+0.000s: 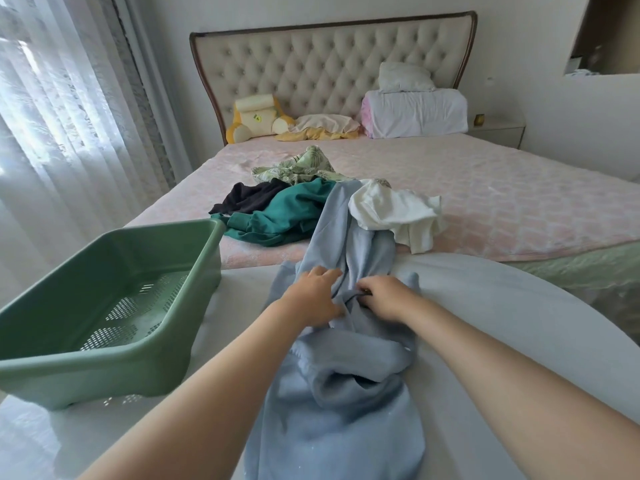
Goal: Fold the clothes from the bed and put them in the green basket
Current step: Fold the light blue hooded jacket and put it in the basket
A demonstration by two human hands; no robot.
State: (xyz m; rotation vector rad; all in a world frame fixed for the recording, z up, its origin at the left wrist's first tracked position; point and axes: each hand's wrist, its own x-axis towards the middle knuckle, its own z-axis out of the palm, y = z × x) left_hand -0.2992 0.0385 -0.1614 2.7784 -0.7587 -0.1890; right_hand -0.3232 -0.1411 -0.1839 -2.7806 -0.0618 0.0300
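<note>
While stretched forward over the glossy white table (519,323), both bare forearms close together above its middle.

At the far left, sheer white curtains (52,116) with daylight behind. Next, a green plastic basket (86,375) with a perforated bottom, standing on the left part of the table, far corner near the foot edge of the bed with the pink quilted cover (485,202).

Just behind that corner, on the bed near its foot edge, a loose pile of unfolded clothes. At the left a crumpled black garment (249,197), beside it and partly over it a teal green garment (284,213), and behind both a pale green leaf-print garment (298,166).

Then the left hand (313,296), lying on a long light blue fleece garment (339,410). Fingers bent over a ridge of the cloth, thumb closing from the side, so clamped on a fold. The blue garment itself is crumpled and not yet folded. Stretched from the near edge of the table, across its middle and over the foot edge of the bed, up to the pile.

Just right of the left hand, the right hand (384,296), fingers curled tight into the same blue cloth, pinching a fold.

Further right on the bed, a crumpled white garment (391,209), touching the blue one and reaching the foot edge. Far behind, at the head of the bed, folded white bedding (415,112), and beside the bed a pale nightstand (498,131).
</note>
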